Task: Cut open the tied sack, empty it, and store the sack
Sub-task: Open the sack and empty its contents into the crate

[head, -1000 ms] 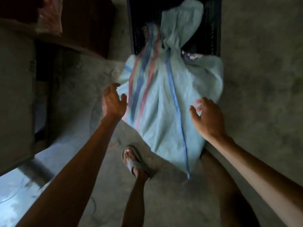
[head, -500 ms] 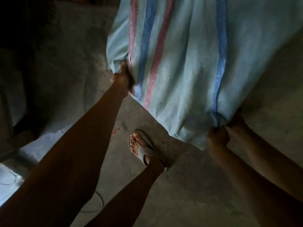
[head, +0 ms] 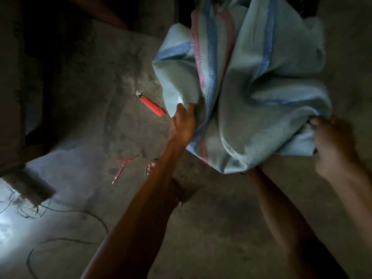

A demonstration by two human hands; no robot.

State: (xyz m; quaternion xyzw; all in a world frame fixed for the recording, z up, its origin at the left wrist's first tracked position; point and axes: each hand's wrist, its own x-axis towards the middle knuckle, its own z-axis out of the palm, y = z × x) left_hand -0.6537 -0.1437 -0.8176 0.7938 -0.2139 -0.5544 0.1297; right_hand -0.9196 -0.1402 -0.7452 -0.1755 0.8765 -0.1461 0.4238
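Note:
A pale blue woven sack (head: 251, 87) with blue and pink stripes hangs slack and crumpled in front of me, its far end reaching toward a dark crate at the top. My left hand (head: 184, 123) grips its near left corner. My right hand (head: 334, 146) clutches the near right corner. The sack's bottom edge is raised off the concrete floor. Its mouth and contents are hidden. A red utility knife (head: 153, 103) lies on the floor left of the sack.
A cut red tie string (head: 122, 166) lies on the floor near my sandalled foot (head: 151, 168). Dark cables (head: 66, 224) loop across the floor at lower left. A dim wall and block (head: 28, 186) stand on the left.
Both hands went from hovering open over the lying sack to gripping its bottom corners and lifting them. The sack now sags looser, and the knife and string have come into view.

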